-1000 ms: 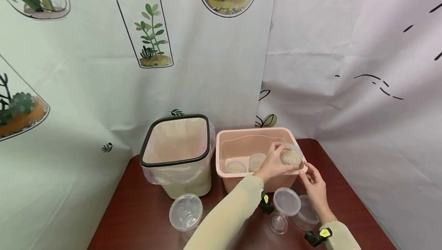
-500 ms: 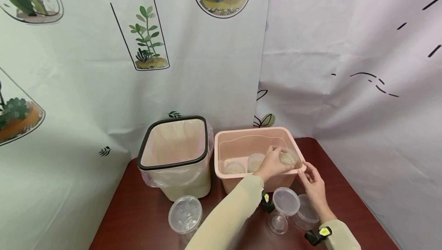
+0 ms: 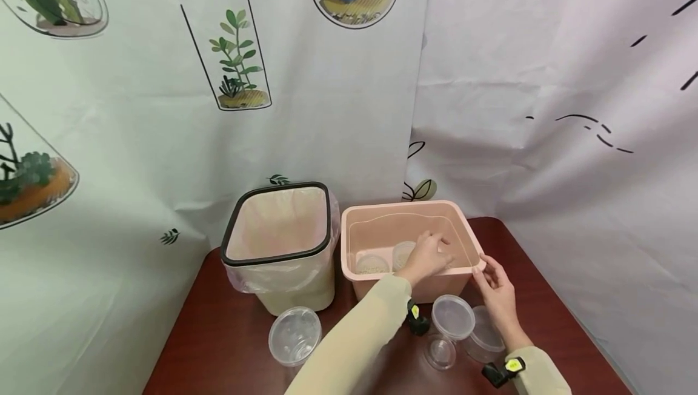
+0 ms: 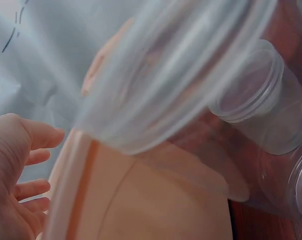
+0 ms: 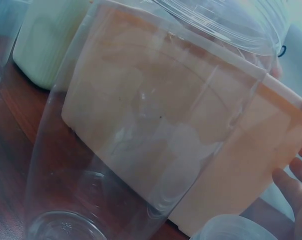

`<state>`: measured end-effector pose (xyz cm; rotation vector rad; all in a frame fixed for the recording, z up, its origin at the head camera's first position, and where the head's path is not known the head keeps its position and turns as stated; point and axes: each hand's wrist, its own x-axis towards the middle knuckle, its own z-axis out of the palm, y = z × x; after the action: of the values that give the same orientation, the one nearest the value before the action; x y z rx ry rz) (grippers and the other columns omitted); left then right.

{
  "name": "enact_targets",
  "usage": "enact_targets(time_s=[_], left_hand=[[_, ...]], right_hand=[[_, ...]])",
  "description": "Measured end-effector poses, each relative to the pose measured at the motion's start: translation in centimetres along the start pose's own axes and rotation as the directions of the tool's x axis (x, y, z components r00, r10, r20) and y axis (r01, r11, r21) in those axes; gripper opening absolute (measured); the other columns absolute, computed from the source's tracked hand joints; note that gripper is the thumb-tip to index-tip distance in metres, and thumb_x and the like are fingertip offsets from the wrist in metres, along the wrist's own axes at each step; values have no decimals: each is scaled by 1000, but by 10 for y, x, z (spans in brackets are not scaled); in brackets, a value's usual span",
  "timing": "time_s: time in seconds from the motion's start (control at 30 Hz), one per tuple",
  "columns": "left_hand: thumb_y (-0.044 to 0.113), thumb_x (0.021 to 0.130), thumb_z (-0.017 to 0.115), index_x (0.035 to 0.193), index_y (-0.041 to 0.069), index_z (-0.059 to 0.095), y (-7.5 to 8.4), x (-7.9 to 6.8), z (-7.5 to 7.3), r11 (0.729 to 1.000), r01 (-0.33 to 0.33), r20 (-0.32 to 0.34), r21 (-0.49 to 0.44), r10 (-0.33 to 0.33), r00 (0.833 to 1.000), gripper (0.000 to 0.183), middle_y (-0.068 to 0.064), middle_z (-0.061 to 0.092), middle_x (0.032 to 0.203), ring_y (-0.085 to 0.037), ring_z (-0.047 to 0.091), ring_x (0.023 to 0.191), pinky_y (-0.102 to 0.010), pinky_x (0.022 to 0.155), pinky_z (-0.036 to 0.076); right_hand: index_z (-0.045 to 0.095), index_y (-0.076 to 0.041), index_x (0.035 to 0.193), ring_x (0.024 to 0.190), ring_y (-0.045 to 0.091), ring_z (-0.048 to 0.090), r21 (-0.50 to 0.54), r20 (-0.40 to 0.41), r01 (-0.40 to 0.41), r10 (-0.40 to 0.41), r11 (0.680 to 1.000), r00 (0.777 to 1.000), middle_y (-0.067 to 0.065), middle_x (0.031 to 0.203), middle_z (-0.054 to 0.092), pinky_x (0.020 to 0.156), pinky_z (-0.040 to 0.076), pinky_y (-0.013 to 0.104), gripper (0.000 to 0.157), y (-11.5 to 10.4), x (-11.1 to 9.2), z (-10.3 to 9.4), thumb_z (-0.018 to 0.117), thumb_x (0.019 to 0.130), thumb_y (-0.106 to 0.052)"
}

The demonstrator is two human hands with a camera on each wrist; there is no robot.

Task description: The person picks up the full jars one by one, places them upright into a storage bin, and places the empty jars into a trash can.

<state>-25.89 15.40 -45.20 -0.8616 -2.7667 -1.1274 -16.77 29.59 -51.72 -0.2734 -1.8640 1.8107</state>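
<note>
Tub and left hand [image 3: 428, 257] have just parted: half a second ago I was gripping a clear round container of pale grain at the right end of the pink plastic bin [image 3: 400, 225], and now my thumb and fingers stand well apart with nothing between them. I judge that tub set down inside, at that end, so placing it looks as good as done; my hand and the front wall hide it, and I cannot tell whether it sits level. Further left in the bin are a left tub [image 3: 373, 265] and a middle tub [image 3: 402, 254], the latter partly covered by my hand. Both are round, see-through plastic, their pale contents showing only dimly. My right hand [image 3: 497, 292] lightly pinches the bin's near right corner, as it did before. In front, on the dark red table [image 3: 185, 340], a lidded jar [image 3: 454, 317] and a right-hand jar [image 3: 484, 346] stand close together, both clear with cloudy tops; another jar [image 3: 295, 335] stands well apart to the left. Beyond that is a cream wastebasket [image 3: 302, 299], black-rimmed and lined with thin plastic.
</note>
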Motion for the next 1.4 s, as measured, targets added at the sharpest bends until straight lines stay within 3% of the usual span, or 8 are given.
enact_targets(time_s=[0.3, 0.33, 0.43, 0.73, 0.97, 1.03, 1.2, 1.4], left_hand=[[28, 81, 70, 107, 13, 66, 3, -16, -26, 996, -31, -17, -84, 30, 999, 30, -3, 54, 118, -14, 47, 113, -27, 92, 40], [29, 82, 70, 107, 13, 66, 2, -18, -28, 995, -34, -17, -89, 33, 999, 31, -3, 54, 118, -14, 47, 114, -27, 92, 40], [30, 82, 69, 108, 12, 66, 2, -23, -33, 995, -59, -35, -84, 56, 998, 31, -3, 54, 118, -14, 48, 113, -26, 92, 40], [34, 83, 68, 113, 12, 63, -2, -32, -39, 992, -119, -106, -43, 114, 988, 38, -5, 51, 124, -15, 51, 113, -25, 91, 41], [32, 85, 67, 116, 13, 61, -6, -40, -48, 989, -150, -121, -9, 148, 982, 36, -8, 47, 129, -19, 46, 118, -29, 93, 41], [31, 86, 66, 117, 13, 59, -7, -43, -52, 989, -148, -116, -9, 146, 983, 37, -9, 45, 131, -20, 45, 120, -30, 94, 41], [34, 86, 65, 120, 16, 57, -9, -51, -62, 989, -149, -130, 8, 149, 980, 40, -8, 43, 134, -20, 44, 121, -31, 93, 42], [30, 85, 67, 120, 13, 57, -14, -61, -79, 965, -251, -178, 76, 260, 949, 40, -10, 43, 133, -23, 42, 123, -32, 94, 42]], right_hand=[[53, -10, 128, 95, 0, 56, 147, 82, 157, -170, 977, 982, 5, 113, 55, 72, 49, 14, 42, 20, 3, -6, 64, 88, -12], [52, -10, 129, 95, -1, 55, 92, 74, 145, -152, 985, 986, 4, 113, 53, 73, 48, 14, 42, 16, 0, -4, 63, 89, -15], [52, -7, 129, 94, 1, 56, 115, 59, 124, -131, 986, 990, 5, 113, 54, 71, 49, 14, 43, 13, -2, -3, 64, 88, -13], [50, -3, 129, 90, -3, 56, -4, 33, 68, -68, 998, 997, 4, 108, 54, 72, 47, 12, 43, -1, -5, -1, 62, 89, -11], [54, -4, 126, 101, 12, 49, -325, -29, 88, -103, 942, 994, 9, 121, 45, 69, 38, 3, 41, -18, -13, 0, 64, 88, -19], [55, -2, 125, 105, 15, 48, -311, -29, 81, -94, 947, 995, 10, 124, 44, 71, 38, 3, 40, -24, -15, 1, 63, 88, -15], [56, 3, 123, 100, -1, 50, -255, -7, 118, -124, 960, 992, 7, 123, 47, 73, 41, 5, 37, -42, -25, 2, 63, 87, -4], [58, 9, 116, 102, -3, 50, -261, 45, 252, -249, 932, 967, 10, 118, 52, 77, 42, 7, 31, -79, -48, 7, 61, 86, 4]])
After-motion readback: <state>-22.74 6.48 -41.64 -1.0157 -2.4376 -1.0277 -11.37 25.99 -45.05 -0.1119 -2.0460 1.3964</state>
